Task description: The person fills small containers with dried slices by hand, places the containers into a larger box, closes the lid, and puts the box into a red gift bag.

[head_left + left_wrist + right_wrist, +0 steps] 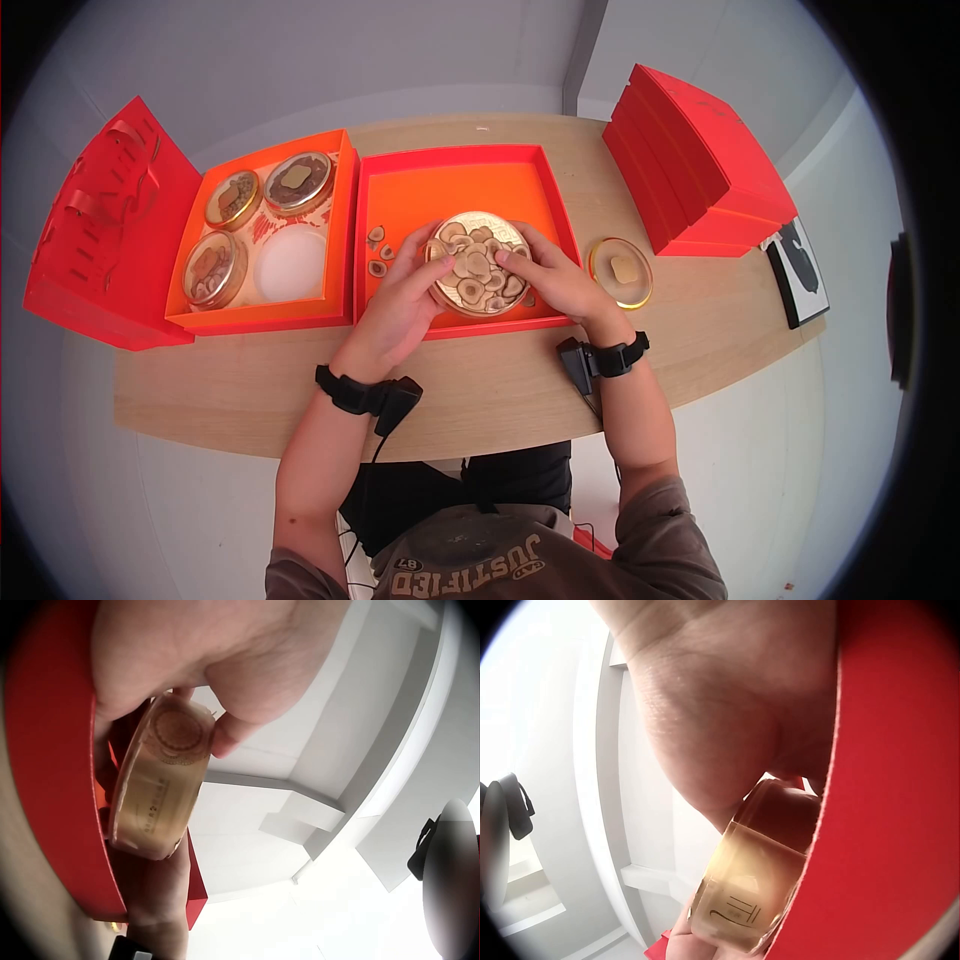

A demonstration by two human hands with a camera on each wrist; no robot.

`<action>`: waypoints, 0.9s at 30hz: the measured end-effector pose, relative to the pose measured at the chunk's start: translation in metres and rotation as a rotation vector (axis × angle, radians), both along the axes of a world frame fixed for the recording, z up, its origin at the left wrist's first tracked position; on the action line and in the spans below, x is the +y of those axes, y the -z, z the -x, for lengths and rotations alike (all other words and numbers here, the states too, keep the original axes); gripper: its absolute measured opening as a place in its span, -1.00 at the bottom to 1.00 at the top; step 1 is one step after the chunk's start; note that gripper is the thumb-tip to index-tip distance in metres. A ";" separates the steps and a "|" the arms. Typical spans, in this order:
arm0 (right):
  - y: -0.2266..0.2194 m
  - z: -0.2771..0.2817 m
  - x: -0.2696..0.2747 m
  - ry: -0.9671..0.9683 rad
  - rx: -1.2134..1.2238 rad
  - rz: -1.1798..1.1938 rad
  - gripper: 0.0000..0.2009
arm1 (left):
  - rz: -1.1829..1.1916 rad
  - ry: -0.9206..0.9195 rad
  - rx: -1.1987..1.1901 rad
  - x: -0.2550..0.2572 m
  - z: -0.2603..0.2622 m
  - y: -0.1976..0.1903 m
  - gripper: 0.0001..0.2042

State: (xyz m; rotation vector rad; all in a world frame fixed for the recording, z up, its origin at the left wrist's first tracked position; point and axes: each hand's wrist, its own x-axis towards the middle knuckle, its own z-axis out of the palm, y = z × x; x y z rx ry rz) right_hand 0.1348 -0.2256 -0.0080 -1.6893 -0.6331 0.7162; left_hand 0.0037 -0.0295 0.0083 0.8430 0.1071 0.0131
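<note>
Both hands hold a round clear jar (480, 290) filled with brown-edged slices, over the front part of a red box lid or tray with an orange inside (440, 185). The left hand (400, 300) grips its left side, thumb on the slices; the right hand (562, 280) grips the right side, thumb also on top. In the left wrist view the jar's printed side (161, 780) shows beside the left hand (217, 652). The right wrist view shows the jar side (750, 877) below the right hand (727, 697). Loose slices (377, 268) lie left of the jar.
An orange box (340, 230) at left holds three filled jars and a round white recess. A gold-rimmed lid (622, 272) lies at right. Stacked red boxes (690, 170), a black-and-white item (800, 270) and a red bag (110, 230) stand farther out.
</note>
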 end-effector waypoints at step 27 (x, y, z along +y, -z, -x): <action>-0.008 0.004 -0.002 0.010 0.033 -0.016 -0.35 | 0.004 -0.036 -0.018 -0.001 -0.001 0.003 -0.48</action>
